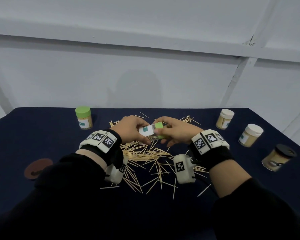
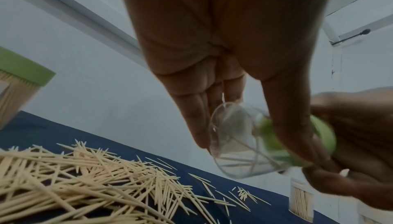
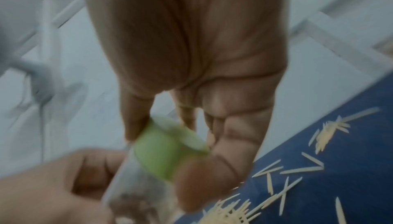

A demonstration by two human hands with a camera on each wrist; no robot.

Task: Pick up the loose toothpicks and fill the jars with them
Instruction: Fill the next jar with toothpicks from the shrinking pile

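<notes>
A clear jar (image 1: 148,132) with a white and teal label lies sideways in the air above the toothpick pile (image 1: 145,156). My left hand (image 1: 133,129) grips its clear body (image 2: 234,143), which holds only a few toothpicks. My right hand (image 1: 171,131) grips the green lid (image 1: 159,126) on its right end, thumb and fingers round the lid (image 3: 168,152). Loose toothpicks (image 2: 85,185) are scattered over the dark blue cloth (image 1: 42,135) beneath both hands. The right wrist view is blurred.
A full green-lidded jar (image 1: 83,118) stands at the back left. Two white-lidded jars (image 1: 225,119) (image 1: 250,135) and a black-lidded jar (image 1: 278,157) stand along the right side. A brown disc (image 1: 38,168) lies at the left. A white wall is behind the table.
</notes>
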